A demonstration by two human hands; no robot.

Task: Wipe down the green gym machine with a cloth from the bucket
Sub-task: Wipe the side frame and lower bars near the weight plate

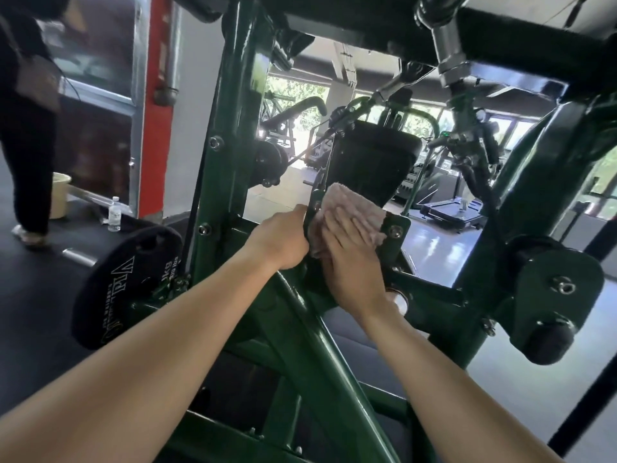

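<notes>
The green gym machine (230, 135) fills the view, its tubes crossing in front of me. A pinkish cloth (347, 202) lies over a green bracket plate just below a black pad (374, 162). My right hand (350, 248) presses flat on the cloth with straight fingers. My left hand (283, 242) grips the left edge of the same bracket, fingers curled round it. The beige bucket (60, 195) stands on the floor far left, partly hidden behind a person's leg.
A black weight plate (127, 282) hangs on a bar at lower left. A water bottle (114, 213) stands on the dark floor near a red pillar (157, 105). A person in dark clothes (26, 128) stands at far left. Other machines are behind.
</notes>
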